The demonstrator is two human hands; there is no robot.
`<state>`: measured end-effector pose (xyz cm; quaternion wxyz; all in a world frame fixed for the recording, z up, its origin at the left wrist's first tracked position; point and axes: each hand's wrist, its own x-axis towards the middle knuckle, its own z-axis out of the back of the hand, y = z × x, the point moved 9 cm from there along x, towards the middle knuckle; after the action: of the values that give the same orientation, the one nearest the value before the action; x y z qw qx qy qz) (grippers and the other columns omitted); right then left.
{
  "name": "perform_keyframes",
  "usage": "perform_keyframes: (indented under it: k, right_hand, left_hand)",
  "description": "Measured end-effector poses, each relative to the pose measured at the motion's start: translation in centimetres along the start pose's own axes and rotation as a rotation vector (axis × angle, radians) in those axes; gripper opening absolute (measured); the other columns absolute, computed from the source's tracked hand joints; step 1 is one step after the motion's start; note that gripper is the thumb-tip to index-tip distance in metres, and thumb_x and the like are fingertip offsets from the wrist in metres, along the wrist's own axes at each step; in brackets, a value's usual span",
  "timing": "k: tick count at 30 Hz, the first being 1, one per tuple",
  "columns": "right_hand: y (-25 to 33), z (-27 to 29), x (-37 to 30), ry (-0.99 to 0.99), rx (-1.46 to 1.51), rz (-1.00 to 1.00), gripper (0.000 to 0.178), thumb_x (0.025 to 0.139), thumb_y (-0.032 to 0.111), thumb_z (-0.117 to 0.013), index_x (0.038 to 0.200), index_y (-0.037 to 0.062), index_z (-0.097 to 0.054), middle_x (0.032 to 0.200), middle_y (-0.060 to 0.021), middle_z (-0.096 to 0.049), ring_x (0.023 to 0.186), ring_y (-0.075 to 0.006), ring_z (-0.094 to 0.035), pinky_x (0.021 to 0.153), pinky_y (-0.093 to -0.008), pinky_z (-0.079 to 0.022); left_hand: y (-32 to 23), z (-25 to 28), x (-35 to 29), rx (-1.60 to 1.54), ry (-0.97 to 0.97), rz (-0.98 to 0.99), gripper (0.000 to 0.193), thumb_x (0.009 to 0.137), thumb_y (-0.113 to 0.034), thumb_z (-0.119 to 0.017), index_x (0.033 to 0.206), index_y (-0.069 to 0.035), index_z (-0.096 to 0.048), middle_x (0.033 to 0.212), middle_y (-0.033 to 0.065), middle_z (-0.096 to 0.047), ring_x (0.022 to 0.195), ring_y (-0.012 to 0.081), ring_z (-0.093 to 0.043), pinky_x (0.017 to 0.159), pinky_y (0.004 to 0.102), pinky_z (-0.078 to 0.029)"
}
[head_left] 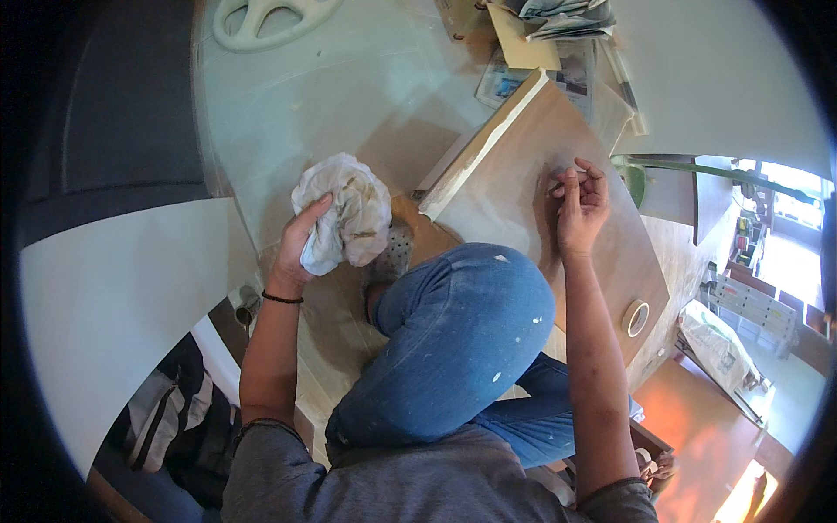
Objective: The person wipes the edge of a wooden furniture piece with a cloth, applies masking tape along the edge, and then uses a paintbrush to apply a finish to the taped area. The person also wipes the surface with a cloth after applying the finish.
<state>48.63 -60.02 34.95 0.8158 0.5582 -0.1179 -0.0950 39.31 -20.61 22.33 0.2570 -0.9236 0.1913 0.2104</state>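
Note:
My left hand point(307, 234) grips a crumpled white rag point(349, 213) with brown stains, held above the floor to the left of my raised knee point(462, 322) in paint-flecked blue jeans. My right hand point(580, 202) rests on a tilted brown wooden board point(514, 187), its fingers curled and pinched together on the surface; whether they hold anything small I cannot tell. The board's pale edge point(475, 152) faces the rag. A roll of masking tape point(636, 317) lies on the board's lower right part, below my right forearm.
Papers and magazines point(545, 44) lie on the floor at the top beyond the board. A white ring-shaped object point(261, 19) sits at top left. A striped bag point(174, 418) is at lower left, a white sack point(719, 344) at right near a window.

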Motion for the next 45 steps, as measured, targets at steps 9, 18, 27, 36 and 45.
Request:
perform_keyframes:
  k: [9, 18, 27, 36, 45]
  right_hand:
    - [-0.2, 0.2, 0.4, 0.017, -0.023, 0.021, 0.025, 0.103, 0.014, -0.067, 0.123, 0.0002, -0.061, 0.09, -0.0061, -0.071, 0.07, -0.0071, -0.061, 0.066, -0.0223, -0.05]
    - [-0.5, 0.2, 0.3, 0.018, 0.006, 0.002, 0.025, 0.102, 0.013, -0.069, 0.121, 0.0002, -0.062, 0.089, -0.0067, -0.071, 0.07, -0.0076, -0.061, 0.066, -0.0232, -0.052]
    - [-0.1, 0.0, 0.2, 0.01, 0.025, 0.001, 0.023, 0.103, 0.012, -0.068, 0.121, 0.0, -0.062, 0.088, -0.0061, -0.071, 0.069, -0.0075, -0.061, 0.065, -0.0228, -0.052]
    - [-0.1, 0.1, 0.2, 0.016, 0.038, -0.001, 0.023, 0.103, 0.013, -0.068, 0.12, -0.0004, -0.062, 0.088, -0.0058, -0.071, 0.07, -0.0072, -0.062, 0.064, -0.0229, -0.052]
    - [0.0, 0.1, 0.2, 0.014, 0.029, 0.022, 0.022, 0.103, 0.013, -0.068, 0.119, -0.0002, -0.063, 0.088, -0.0049, -0.072, 0.069, -0.0066, -0.061, 0.064, -0.0226, -0.051]
  left_hand:
    - [-5.1, -5.2, 9.0, 0.886, 0.041, -0.319, 0.038, 0.102, -0.022, -0.063, 0.136, -0.004, -0.065, 0.124, 0.0079, -0.072, 0.111, 0.0203, -0.068, 0.097, 0.0352, -0.052]
    - [-3.8, -18.5, 19.9, 1.27, 0.224, -0.589, 0.039, 0.097, -0.029, -0.068, 0.123, 0.0, -0.069, 0.109, 0.0162, -0.076, 0.099, 0.0251, -0.072, 0.089, 0.037, -0.053]
    - [-2.4, -24.9, 25.5, 1.512, 0.271, -0.658, 0.035, 0.092, -0.03, -0.066, 0.118, -0.008, -0.073, 0.104, 0.0186, -0.075, 0.095, 0.0393, -0.071, 0.084, 0.0439, -0.054]
    - [-1.8, -26.5, 25.4, 1.582, 0.32, -0.656, 0.035, 0.091, -0.03, -0.067, 0.117, -0.008, -0.074, 0.102, 0.0178, -0.076, 0.094, 0.0379, -0.071, 0.085, 0.045, -0.054]
    - [-1.6, -25.1, 23.4, 1.534, 0.331, -0.598, 0.032, 0.093, -0.027, -0.067, 0.115, -0.005, -0.074, 0.103, 0.0199, -0.074, 0.093, 0.0376, -0.07, 0.084, 0.0419, -0.053]
